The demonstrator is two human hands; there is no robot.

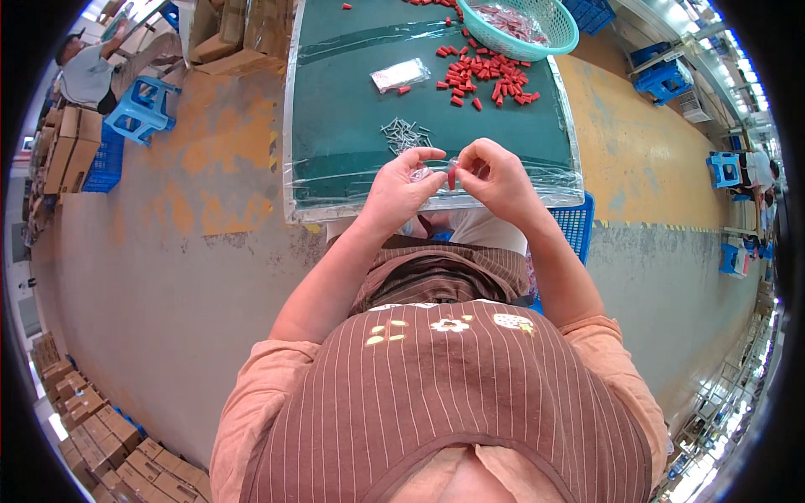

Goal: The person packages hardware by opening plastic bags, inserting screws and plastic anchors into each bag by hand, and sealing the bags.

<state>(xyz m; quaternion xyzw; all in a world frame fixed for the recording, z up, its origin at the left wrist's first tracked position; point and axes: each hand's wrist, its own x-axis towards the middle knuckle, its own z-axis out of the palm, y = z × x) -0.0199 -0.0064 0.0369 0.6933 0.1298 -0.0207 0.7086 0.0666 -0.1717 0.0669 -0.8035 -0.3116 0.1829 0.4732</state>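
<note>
Over the near edge of the green-topped table (344, 126), my two hands meet at a small clear plastic bag (419, 173). My left hand (400, 191) is closed on the bag, its thumb and forefinger toward the right hand. My right hand (501, 183) pinches at the bag's other side, where a small red piece (452, 178) shows; whether it is inside the bag I cannot tell. Just beyond my left hand lies a loose pile of grey screws (404, 136). Farther off are many small red plastic plugs (478, 75), scattered on the tabletop.
A light green basket (566, 38) of filled clear bags stands at the table's far right. A flat clear packet (400, 75) lies left of the plugs. A blue crate (574, 226) is beside my right. Blue stools (144, 107) and cartons (82, 142) stand leftward, near another person (88, 75).
</note>
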